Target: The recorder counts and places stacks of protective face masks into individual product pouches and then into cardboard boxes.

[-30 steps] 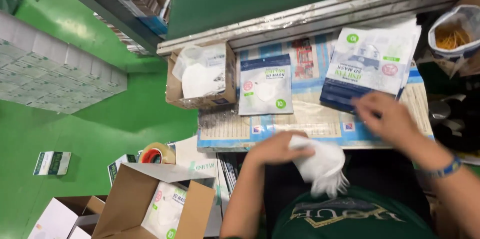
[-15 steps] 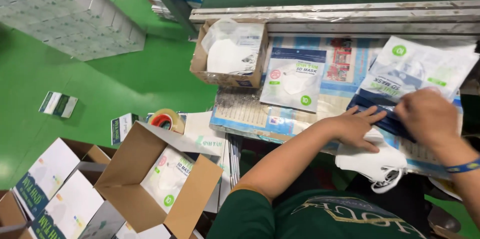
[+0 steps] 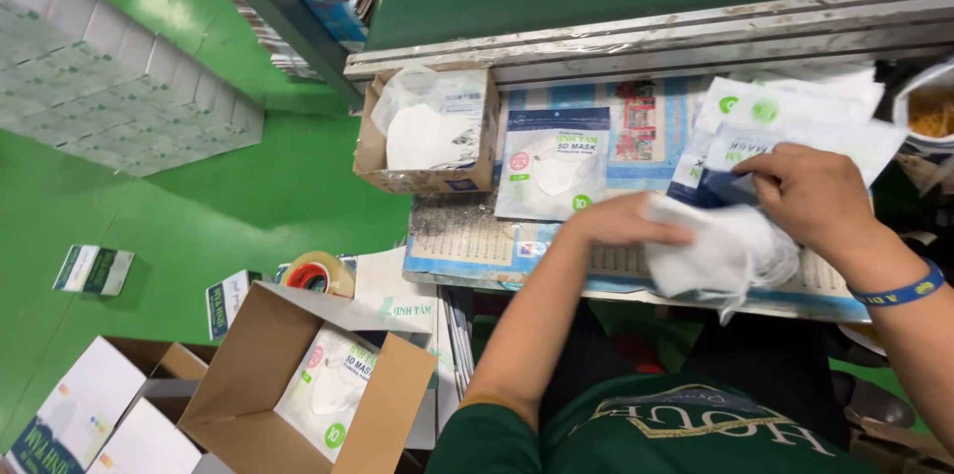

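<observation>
On bench: both hands' fingers grip white masks [image 3: 720, 250]; sealed mask pack [image 3: 553, 164], mask-filled carton [image 3: 427, 131] left.

Small box [image 3: 429, 131] sits at the desk's [image 3: 467, 240] far-left corner, w/ a mask packet [image 3: 552, 164] just right of it. Packet stack [image 3: 785, 126] lies toward the far-right. Loose masks [image 3: 720, 250] rest near the front edge, btwn both hands. Tape roll [image 3: 316, 273] and open carton [image 3: 298, 385] sit below the left edge.
</observation>
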